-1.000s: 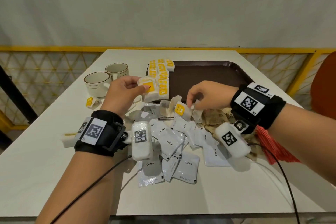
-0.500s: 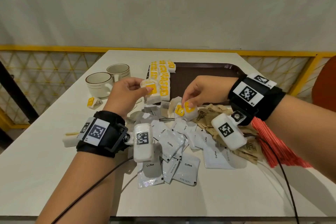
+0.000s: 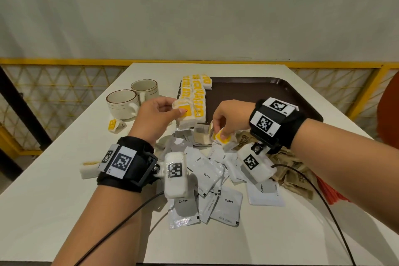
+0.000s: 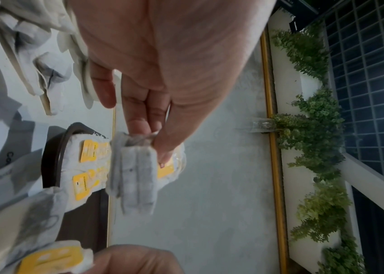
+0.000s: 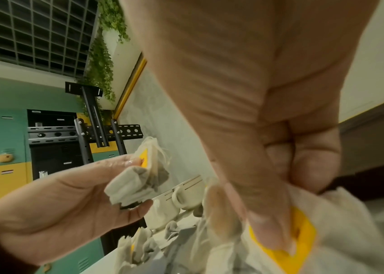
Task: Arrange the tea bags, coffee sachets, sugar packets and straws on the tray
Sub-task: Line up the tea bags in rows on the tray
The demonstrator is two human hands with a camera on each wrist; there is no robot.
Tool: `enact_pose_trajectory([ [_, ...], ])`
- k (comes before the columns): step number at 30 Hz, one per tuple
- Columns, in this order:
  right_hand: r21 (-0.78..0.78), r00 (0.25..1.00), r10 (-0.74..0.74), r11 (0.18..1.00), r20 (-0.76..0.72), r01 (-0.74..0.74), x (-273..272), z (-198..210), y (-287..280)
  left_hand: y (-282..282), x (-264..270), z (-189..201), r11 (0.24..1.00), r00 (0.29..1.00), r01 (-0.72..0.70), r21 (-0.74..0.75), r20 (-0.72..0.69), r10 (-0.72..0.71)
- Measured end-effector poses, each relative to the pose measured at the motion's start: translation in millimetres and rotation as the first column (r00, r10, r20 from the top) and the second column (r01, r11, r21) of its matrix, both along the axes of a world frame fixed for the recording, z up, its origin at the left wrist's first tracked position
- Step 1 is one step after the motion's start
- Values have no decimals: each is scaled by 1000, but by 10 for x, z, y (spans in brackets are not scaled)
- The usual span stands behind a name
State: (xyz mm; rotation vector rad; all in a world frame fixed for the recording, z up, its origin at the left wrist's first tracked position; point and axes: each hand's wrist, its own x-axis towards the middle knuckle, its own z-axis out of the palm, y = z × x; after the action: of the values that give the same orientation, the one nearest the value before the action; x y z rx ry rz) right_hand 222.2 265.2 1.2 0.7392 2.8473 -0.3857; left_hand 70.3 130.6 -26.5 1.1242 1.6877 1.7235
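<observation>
The left hand pinches a small stack of soft paper tea bags with yellow tags between thumb and fingers, raised above the near left corner of the dark brown tray, where rows of tea bags lie. The right hand, palm down with wrist arched, has its fingers closed on a yellow-tagged tea bag in the pile on the white tabletop, among glossy coffee sachets, crinkled brown sugar packets and red straws.

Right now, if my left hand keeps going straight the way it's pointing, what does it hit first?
Probably the row of tea bags on the tray's left edge. The left hand, pinching a tea bag, points right at them, though depth is uncertain.
</observation>
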Motion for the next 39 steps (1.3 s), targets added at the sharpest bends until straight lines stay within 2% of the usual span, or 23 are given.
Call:
enact_pose_trajectory([
  [4,-42,992,3,999,-126,-9,164,112,-20,9,-19,-14,1000,1000,7,-8,-1,-7],
  [6,-180,979,9,982,-204,-47,279,181,-30,15,-25,-27,1000,1000,7,-12,-4,-7],
  [9,-398,941,-46,912,-335,-97,427,206,-77,22,-9,-36,1000,1000,27,-9,6,-27],
  [15,-592,822,-205,784,-531,-186,510,142,-195,20,140,-32,993,993,115,0,-9,-115],
  [20,-598,697,-322,779,-640,-189,400,23,-266,23,242,-20,982,981,187,24,-50,-185],
  [22,-644,660,-381,736,-648,-208,377,-11,-285,30,247,-30,982,980,187,10,-68,-186],
  [26,-762,623,-496,588,-605,-272,361,-52,-320,53,250,-61,987,982,158,-10,-100,-158],
  [29,-766,560,-563,603,-607,-224,321,-116,-330,52,244,-56,983,980,181,21,-91,-178],
  [32,-791,474,-648,576,-596,-206,311,-141,-311,49,244,-54,973,960,230,-2,-165,-227],
  [33,-802,475,-656,554,-586,-224,327,-127,-311,56,242,-66,974,956,227,-26,-185,-227],
  [37,-832,557,-618,422,-555,-361,402,-38,-348,103,203,-129,986,963,159,-52,-211,-167],
  [39,-831,573,-602,411,-556,-374,405,-31,-360,99,213,-125,986,960,163,-48,-222,-169],
])
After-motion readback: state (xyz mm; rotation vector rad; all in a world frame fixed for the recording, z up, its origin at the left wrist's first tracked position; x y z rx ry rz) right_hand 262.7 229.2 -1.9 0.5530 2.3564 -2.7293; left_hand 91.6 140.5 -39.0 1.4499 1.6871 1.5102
